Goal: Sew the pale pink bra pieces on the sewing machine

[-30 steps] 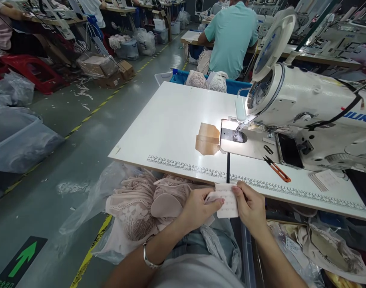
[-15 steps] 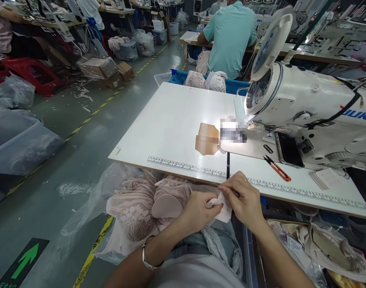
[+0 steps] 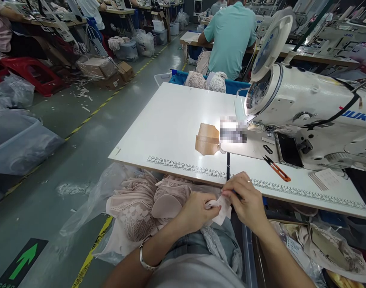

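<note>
Both my hands meet just below the front edge of the white sewing table (image 3: 171,120). My left hand (image 3: 196,211) is closed round a small white fabric piece (image 3: 220,208), gripping its left side. My right hand (image 3: 245,200) pinches the same piece at its top right with thumb and fingers. The piece is crumpled between the two hands, over my lap. A pile of pink lace bras (image 3: 141,202) lies in a clear plastic bag to the left of my left hand.
A white sewing machine (image 3: 309,108) stands on the table's right half, with a phone (image 3: 288,150), orange thread snips (image 3: 277,169) and a tan patch (image 3: 207,139) near it. A person in a teal shirt (image 3: 231,36) sits ahead. Bags of fabric (image 3: 321,244) lie at lower right.
The flat white piece I held up by both sides has been crumpled. My right hand moved left over it and now pinches its top; my left hand stayed put.
</note>
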Motion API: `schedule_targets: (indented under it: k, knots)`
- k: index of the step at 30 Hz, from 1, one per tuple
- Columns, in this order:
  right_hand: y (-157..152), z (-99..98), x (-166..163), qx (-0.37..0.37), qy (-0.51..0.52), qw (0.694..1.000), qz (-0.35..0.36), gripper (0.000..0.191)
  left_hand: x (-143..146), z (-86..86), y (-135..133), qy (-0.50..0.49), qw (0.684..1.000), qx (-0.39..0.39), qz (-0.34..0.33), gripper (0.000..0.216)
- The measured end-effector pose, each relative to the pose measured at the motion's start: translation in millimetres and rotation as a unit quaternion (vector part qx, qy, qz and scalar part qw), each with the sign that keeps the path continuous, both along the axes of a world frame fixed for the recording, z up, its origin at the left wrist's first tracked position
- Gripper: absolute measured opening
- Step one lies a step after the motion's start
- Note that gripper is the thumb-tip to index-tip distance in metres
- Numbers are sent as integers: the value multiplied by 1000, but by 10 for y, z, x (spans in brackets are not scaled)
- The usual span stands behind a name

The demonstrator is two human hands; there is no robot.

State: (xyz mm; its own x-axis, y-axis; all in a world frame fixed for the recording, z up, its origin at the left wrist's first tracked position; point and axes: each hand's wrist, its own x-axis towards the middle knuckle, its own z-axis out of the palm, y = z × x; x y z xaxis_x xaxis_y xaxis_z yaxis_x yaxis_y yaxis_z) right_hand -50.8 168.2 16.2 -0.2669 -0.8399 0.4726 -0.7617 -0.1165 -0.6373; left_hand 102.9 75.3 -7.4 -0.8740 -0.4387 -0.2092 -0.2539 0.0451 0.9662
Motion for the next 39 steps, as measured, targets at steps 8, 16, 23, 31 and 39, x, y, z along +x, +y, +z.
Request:
schedule_targets:
  k: [8,16,23,31,39]
  knots:
    - [-33,-95,-462,8,24,995,-98,16,44,-52,-18,-4,999,33,5,26]
    - [-85,-348,-477,76,-22,997,-16,15,55,-21,-120,17,996,69,49,29]
    - [450,83,-420,429,-186,854,227,23,46,-10,-165,35,991,109,62,24]
    - [42,17,-21,26,27,999,18,9,-24,28,-50,0,999,-31,31,23]
    - [-53,-96,-137,-32,-99,993,-63,18,38,-25,-28,-2,1000,-16,21,23]
